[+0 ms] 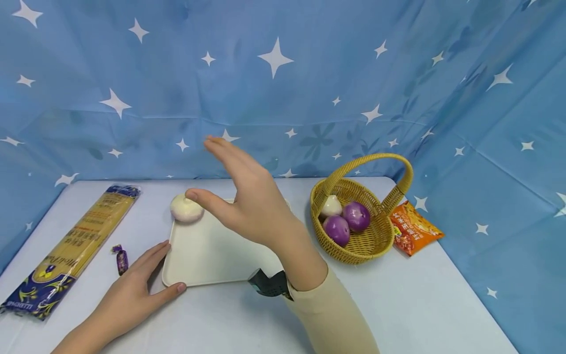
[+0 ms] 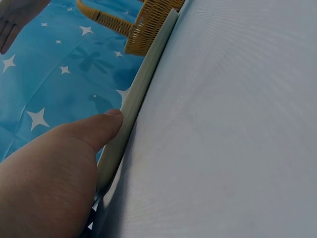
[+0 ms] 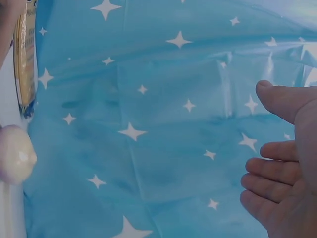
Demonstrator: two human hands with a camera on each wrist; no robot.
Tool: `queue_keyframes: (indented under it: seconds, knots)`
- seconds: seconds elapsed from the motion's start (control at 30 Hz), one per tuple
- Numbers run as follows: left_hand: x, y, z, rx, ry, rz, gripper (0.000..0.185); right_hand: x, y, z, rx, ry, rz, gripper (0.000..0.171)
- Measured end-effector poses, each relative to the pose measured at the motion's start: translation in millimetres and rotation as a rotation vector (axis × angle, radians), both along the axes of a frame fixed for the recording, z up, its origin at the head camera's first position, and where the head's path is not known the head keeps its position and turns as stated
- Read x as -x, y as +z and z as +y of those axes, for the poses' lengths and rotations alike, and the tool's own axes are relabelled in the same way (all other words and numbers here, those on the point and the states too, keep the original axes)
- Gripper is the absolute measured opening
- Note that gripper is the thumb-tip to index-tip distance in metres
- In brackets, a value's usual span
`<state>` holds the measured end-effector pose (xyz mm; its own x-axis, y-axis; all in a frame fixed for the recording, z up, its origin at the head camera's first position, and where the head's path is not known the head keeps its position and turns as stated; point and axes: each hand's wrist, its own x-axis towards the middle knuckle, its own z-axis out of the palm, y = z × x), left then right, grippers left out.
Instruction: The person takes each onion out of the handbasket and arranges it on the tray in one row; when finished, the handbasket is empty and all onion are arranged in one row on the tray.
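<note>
My left hand (image 1: 128,291) is at the near left corner of a white rectangular tray (image 1: 212,265). Its thumb touches the front rim and its extended fingers reach the left side; the left wrist view shows the thumb against the tray edge (image 2: 124,134). My right hand (image 1: 252,196) is raised above the tray with thumb and fingers spread apart, holding nothing. At the tray's far left corner sits a white onion (image 1: 186,210), seen also at the left of the right wrist view as a pale onion (image 3: 17,154).
Right of the tray stands a wicker basket (image 1: 358,258) holding two purple onions (image 1: 356,216) and a white one (image 1: 331,206). An orange snack packet (image 1: 415,228) lies beside it. On the left are a spaghetti pack (image 1: 75,246) and a purple-wrapped candy (image 1: 122,260). Starry blue cloth hangs behind.
</note>
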<state>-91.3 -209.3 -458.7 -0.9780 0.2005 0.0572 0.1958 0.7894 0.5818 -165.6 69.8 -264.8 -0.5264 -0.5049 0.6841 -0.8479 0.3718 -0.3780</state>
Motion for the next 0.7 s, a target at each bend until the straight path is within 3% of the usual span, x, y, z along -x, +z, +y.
queue_keyframes:
  seconds: [0.37, 0.7]
  knots:
    - [-0.5, -1.1, -1, 0.007, 0.002, 0.002, 0.108, 0.2, 0.4, 29, 0.021, -0.056, -0.001, 0.071]
    - [-1.0, -0.6, -1, 0.0, -0.004, 0.013, 0.109, -2.3, -3.1, 72, -0.027, -0.192, -0.021, 0.073]
